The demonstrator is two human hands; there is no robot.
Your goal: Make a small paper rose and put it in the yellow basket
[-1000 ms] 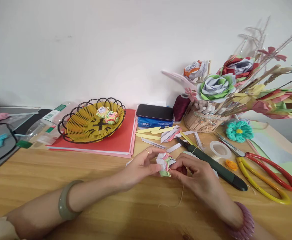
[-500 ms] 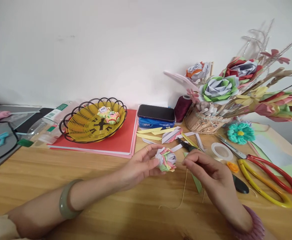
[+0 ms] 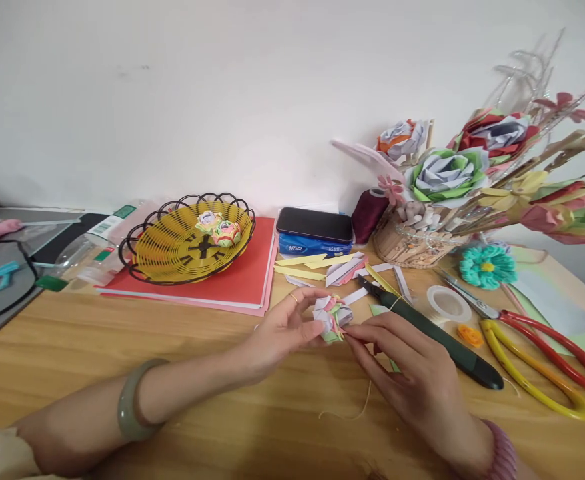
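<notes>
Behind the right hand (image 3: 412, 377), so close that the fingers partly cover it, lies a dark green tool (image 3: 435, 331); a green paper strip (image 3: 379, 310) also peeks out there. Farther to the fingers' right are a clear spool (image 3: 449, 305), an orange scrap (image 3: 470, 335) and red-and-yellow-handled scissors (image 3: 487, 309). Yellow strips (image 3: 305, 272) and lilac-and-pink pieces (image 3: 345, 268) are scattered just beyond the left hand (image 3: 277, 340), with a phone (image 3: 315, 225) on a blue packet (image 3: 315, 245) behind them. Well to the left of the fingers, a yellow basket (image 3: 172, 257) holds two paper flowers (image 3: 227, 233). A thin thread (image 3: 362, 410) trails on the tabletop, nearer the camera than the right fingers.

The multicoloured paper ball (image 3: 331, 319) sits between the hands. Left thumb and fingers are bent around its left side, holding it. Right thumb and forefinger are pinched together, touching its lower right edge; what lies between their tips is too small to tell.
</notes>
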